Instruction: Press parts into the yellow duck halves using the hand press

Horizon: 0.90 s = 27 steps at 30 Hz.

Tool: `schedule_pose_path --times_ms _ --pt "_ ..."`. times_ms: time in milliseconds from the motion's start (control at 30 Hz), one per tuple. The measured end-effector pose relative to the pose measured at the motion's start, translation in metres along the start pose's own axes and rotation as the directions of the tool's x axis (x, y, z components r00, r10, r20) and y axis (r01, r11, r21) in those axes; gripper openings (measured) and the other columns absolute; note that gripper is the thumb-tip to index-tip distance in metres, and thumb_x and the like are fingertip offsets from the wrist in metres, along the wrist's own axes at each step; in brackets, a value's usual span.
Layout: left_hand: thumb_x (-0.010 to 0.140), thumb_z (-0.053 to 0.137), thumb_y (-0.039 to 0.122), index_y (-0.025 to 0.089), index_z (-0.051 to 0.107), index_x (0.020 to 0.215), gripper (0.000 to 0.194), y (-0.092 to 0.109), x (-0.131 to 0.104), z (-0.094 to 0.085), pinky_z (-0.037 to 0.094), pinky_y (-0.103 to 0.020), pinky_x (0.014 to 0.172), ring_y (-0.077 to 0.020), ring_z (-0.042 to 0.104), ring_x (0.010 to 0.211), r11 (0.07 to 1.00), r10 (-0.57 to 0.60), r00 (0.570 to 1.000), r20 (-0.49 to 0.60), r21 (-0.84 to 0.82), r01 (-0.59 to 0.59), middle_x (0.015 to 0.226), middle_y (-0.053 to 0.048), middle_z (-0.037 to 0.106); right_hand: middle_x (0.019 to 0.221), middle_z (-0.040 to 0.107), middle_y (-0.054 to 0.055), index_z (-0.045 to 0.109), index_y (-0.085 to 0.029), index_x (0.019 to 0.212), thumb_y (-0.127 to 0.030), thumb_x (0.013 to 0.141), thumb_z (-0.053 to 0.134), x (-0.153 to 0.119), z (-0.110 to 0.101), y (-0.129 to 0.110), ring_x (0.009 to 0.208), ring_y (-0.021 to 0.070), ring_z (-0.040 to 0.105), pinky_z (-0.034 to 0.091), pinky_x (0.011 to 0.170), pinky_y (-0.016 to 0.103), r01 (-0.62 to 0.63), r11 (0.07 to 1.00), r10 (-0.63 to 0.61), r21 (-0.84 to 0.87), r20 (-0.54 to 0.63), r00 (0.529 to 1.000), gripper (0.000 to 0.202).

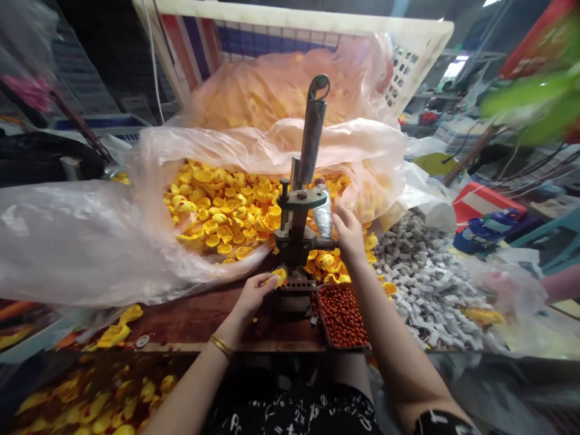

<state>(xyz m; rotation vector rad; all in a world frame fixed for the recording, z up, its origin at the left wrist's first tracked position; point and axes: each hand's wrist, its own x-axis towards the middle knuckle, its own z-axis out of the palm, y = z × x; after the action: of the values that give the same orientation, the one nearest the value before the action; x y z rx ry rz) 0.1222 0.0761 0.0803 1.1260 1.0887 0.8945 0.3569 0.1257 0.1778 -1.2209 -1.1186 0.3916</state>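
A dark metal hand press (296, 232) with a coil spring on top stands upright in front of me. My left hand (259, 291) pinches a small yellow plastic shell piece (280, 277) at the base of the press. On the other side, my right hand (350, 234) is beside the press's lever handle (322, 212), which is wrapped in silver tape. Its fingers are slightly bent and not wrapped round the handle; whether they touch it I cannot tell. Behind the press, many yellow shell pieces (217, 202) spill from a clear plastic bag (254, 142).
Right of the press base sits a tray (322, 320) of small reddish-brown parts. A heap of small grey-white pieces (421, 278) lies farther right. A pale plastic crate (299, 17) stands at the back. More yellow pieces (90, 393) are below the table edge at left.
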Motion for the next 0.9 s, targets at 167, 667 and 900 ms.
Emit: schedule_pose_path --times_ms 167,667,900 --pt "0.067 0.078 0.039 0.013 0.072 0.092 0.037 0.01 -0.066 -0.02 0.046 -0.026 0.069 -0.0168 0.062 0.076 0.954 -0.178 0.98 0.085 -0.228 0.193 0.09 -0.009 0.072 0.109 0.056 0.01 0.057 -0.021 0.11 -0.012 0.081 0.051 -0.161 -0.029 -0.004 0.108 0.0244 0.052 0.043 0.092 0.045 0.388 0.887 -0.349 -0.25 0.186 0.918 0.031" --pt "0.073 0.075 0.027 0.012 0.07 0.078 0.016 -0.125 -0.139 -0.004 0.049 -0.025 0.068 -0.0145 0.062 0.065 0.407 -0.525 0.816 0.243 -0.77 0.491 0.07 -0.003 0.068 0.099 0.056 0.01 0.062 -0.016 0.103 -0.016 0.074 0.063 -0.28 -0.001 0.016 0.09 0.0244 0.049 0.045 0.077 0.038 0.417 0.809 0.113 -0.415 0.805 0.583 0.029" --pt "0.062 0.083 0.032 0.015 0.069 0.072 0.024 -0.139 -0.142 -0.003 0.05 -0.028 0.078 -0.0158 0.064 0.072 0.52 -0.425 0.893 0.149 -0.767 0.376 0.072 -0.002 0.068 0.1 0.053 0.009 0.059 -0.019 0.094 -0.014 0.075 0.058 -0.29 0.001 0.027 0.094 0.0238 0.05 0.044 0.08 0.04 0.442 0.829 -0.091 -0.343 0.697 0.711 0.02"
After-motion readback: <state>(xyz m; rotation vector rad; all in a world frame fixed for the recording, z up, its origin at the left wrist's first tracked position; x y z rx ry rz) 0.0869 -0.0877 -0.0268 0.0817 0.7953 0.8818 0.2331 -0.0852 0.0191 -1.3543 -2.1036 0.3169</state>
